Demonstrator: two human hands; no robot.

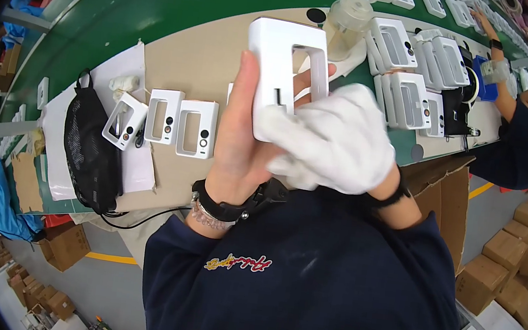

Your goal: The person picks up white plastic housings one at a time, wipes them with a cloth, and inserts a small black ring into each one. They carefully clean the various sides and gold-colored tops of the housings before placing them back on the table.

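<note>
Head view
My left hand (pixel 240 142): bare, raised in front of my chest, fingers closed round the left edge of a white plastic housing (pixel 282 68) with a tall rectangular window; thumb pressed on its front.
My right hand (pixel 338 148): wrapped in a white cloth (pixel 326 140), bunched against the lower right side of the housing; the cloth hides my fingers, so I can only say they seem clenched on it.
Housing position: upright, held above the beige mat (pixel 191 64), off the bench.
To my left on the mat: three more white housings (pixel 164 120) lying side by side, next to a black mesh bag (pixel 92 144).
To my right: a cluster of white housings (pixel 414 71) standing close together, with a clear plastic jar (pixel 348 17) just behind my held piece.
Far right: another person's arm (pixel 514 110) in a dark sleeve, reaching to the bench.
Below the bench: brown cardboard boxes (pixel 509 261) stacked on the floor.
</note>
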